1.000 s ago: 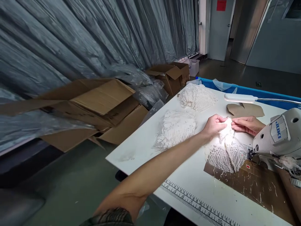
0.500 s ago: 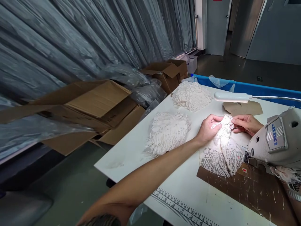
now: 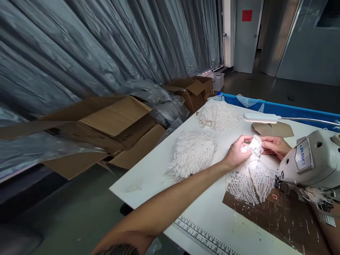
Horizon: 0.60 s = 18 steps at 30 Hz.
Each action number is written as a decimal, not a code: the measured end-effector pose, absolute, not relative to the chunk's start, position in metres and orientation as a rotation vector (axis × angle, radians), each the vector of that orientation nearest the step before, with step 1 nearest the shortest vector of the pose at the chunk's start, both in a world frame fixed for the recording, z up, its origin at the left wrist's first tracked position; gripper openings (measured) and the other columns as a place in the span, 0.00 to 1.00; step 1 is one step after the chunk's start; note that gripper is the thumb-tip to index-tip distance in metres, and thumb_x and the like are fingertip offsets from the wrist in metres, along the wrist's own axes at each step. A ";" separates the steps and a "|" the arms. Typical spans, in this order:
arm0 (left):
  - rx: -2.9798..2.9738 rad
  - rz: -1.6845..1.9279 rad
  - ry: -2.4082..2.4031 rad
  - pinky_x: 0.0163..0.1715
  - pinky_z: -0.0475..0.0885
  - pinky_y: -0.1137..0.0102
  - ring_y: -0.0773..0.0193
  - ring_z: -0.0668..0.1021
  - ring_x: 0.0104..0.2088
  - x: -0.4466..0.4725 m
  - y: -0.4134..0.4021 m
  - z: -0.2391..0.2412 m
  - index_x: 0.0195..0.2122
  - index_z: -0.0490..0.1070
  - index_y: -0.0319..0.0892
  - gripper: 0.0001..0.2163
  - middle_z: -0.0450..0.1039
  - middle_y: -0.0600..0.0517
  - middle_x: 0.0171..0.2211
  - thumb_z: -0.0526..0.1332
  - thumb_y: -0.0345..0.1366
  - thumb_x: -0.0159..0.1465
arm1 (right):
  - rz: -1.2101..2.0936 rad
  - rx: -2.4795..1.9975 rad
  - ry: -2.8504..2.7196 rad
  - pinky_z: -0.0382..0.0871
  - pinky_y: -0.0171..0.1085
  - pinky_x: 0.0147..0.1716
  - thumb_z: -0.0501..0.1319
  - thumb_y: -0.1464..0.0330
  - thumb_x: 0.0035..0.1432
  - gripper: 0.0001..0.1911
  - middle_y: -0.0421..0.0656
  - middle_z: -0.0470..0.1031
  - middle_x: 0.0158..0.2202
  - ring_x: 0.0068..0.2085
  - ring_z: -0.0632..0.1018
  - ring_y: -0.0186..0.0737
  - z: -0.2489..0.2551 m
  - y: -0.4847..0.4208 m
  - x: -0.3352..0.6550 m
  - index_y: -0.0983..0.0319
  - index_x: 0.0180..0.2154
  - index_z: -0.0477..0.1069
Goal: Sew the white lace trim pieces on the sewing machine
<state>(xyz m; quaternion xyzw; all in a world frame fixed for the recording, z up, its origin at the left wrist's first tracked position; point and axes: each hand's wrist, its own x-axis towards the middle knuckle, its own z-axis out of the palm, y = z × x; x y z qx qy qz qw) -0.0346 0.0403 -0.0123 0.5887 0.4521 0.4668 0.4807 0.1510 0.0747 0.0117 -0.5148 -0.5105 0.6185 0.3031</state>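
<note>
A piece of white lace fabric (image 3: pixel 251 179) lies at the left of the sewing machine (image 3: pixel 310 159), its upper end bunched and lifted under bright light. My left hand (image 3: pixel 238 153) pinches that bunched end from the left, thumb on top. From the right, my right hand (image 3: pixel 276 146) grips the same end, partly behind the cloth; its fingertips are partly hidden. The lower part of the lace spreads over the white table and the edge of a brown plate (image 3: pixel 287 223), close to the needle area.
Two stacks of white lace pieces, a nearer one (image 3: pixel 193 154) and a farther one (image 3: pixel 219 115), sit left on the table. A lamp (image 3: pixel 261 118) on a flexible neck hangs above a brown paper piece (image 3: pixel 273 129). Open cardboard boxes (image 3: pixel 117 117) stand beyond the table's left edge.
The view has tilted slightly upward, so the scene sits lower. Both hands keep hold of the lace, whose bunched end is turned a little differently between the fingers.
</note>
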 end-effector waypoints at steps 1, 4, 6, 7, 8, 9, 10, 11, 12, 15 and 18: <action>1.447 1.142 1.090 0.46 0.73 0.66 0.62 0.78 0.43 -0.034 0.040 -0.012 0.49 0.68 0.40 0.22 0.75 0.47 0.47 0.62 0.23 0.52 | 1.641 -1.363 -1.364 0.75 0.28 0.35 0.67 0.67 0.49 0.16 0.43 0.77 0.37 0.36 0.77 0.31 0.011 0.075 0.151 0.63 0.41 0.77; 1.450 1.118 1.076 0.50 0.72 0.64 0.61 0.77 0.46 -0.034 0.039 -0.010 0.52 0.67 0.40 0.24 0.73 0.44 0.51 0.65 0.25 0.53 | 1.629 -1.352 -1.381 0.75 0.28 0.37 0.67 0.61 0.51 0.18 0.45 0.78 0.36 0.37 0.78 0.32 0.009 0.075 0.150 0.63 0.42 0.77; 1.391 1.115 1.074 0.49 0.73 0.63 0.60 0.78 0.45 -0.033 0.040 -0.010 0.53 0.66 0.40 0.25 0.73 0.43 0.52 0.68 0.30 0.54 | 1.628 -1.336 -1.383 0.76 0.29 0.38 0.68 0.59 0.50 0.20 0.45 0.78 0.37 0.37 0.78 0.33 0.009 0.075 0.151 0.63 0.43 0.77; 1.341 1.119 1.068 0.47 0.74 0.63 0.60 0.78 0.44 -0.033 0.041 -0.009 0.54 0.66 0.39 0.25 0.73 0.42 0.52 0.68 0.32 0.55 | 1.635 -1.326 -1.385 0.76 0.30 0.39 0.68 0.58 0.50 0.21 0.45 0.78 0.37 0.37 0.78 0.34 0.009 0.075 0.151 0.62 0.44 0.76; 1.286 1.124 1.059 0.45 0.75 0.64 0.61 0.79 0.42 -0.032 0.042 -0.010 0.55 0.65 0.39 0.26 0.73 0.42 0.51 0.69 0.35 0.56 | 1.644 -1.317 -1.387 0.76 0.31 0.39 0.69 0.59 0.49 0.22 0.45 0.78 0.38 0.37 0.78 0.34 0.010 0.074 0.151 0.62 0.44 0.76; 1.238 1.129 1.047 0.41 0.76 0.66 0.62 0.80 0.39 -0.032 0.043 -0.010 0.55 0.64 0.39 0.26 0.74 0.42 0.50 0.69 0.35 0.57 | 1.653 -1.308 -1.392 0.76 0.32 0.40 0.69 0.59 0.48 0.22 0.46 0.78 0.39 0.38 0.78 0.35 0.011 0.074 0.151 0.62 0.44 0.76; 1.206 1.132 1.038 0.38 0.76 0.68 0.64 0.80 0.36 -0.031 0.044 -0.010 0.55 0.63 0.38 0.26 0.75 0.42 0.48 0.68 0.35 0.57 | 1.659 -1.301 -1.397 0.76 0.33 0.41 0.70 0.60 0.47 0.21 0.46 0.78 0.40 0.38 0.78 0.36 0.011 0.073 0.151 0.62 0.43 0.76; 1.194 1.131 1.033 0.34 0.75 0.70 0.65 0.80 0.34 -0.031 0.046 -0.010 0.55 0.64 0.38 0.25 0.77 0.43 0.45 0.68 0.34 0.57 | 1.660 -1.298 -1.403 0.76 0.33 0.42 0.70 0.61 0.47 0.20 0.46 0.78 0.40 0.38 0.78 0.36 0.012 0.073 0.151 0.62 0.43 0.77; 1.194 1.131 1.032 0.32 0.75 0.72 0.67 0.79 0.31 -0.031 0.046 -0.011 0.54 0.64 0.37 0.24 0.78 0.45 0.41 0.68 0.33 0.57 | 1.657 -1.299 -1.408 0.76 0.33 0.42 0.70 0.61 0.47 0.19 0.46 0.78 0.40 0.38 0.78 0.36 0.012 0.072 0.151 0.62 0.42 0.77; 1.210 1.164 1.051 0.31 0.73 0.74 0.68 0.78 0.29 -0.030 0.047 -0.011 0.49 0.67 0.36 0.20 0.78 0.49 0.33 0.67 0.30 0.56 | 1.632 -1.325 -1.417 0.76 0.32 0.42 0.69 0.61 0.50 0.16 0.46 0.77 0.39 0.38 0.78 0.36 0.012 0.073 0.151 0.62 0.40 0.77; 1.223 1.258 1.086 0.37 0.74 0.72 0.68 0.79 0.32 -0.028 0.047 -0.011 0.47 0.68 0.36 0.18 0.77 0.51 0.32 0.67 0.27 0.55 | 1.579 -1.374 -1.437 0.77 0.34 0.42 0.66 0.60 0.55 0.15 0.47 0.77 0.38 0.39 0.78 0.37 0.010 0.075 0.151 0.63 0.41 0.76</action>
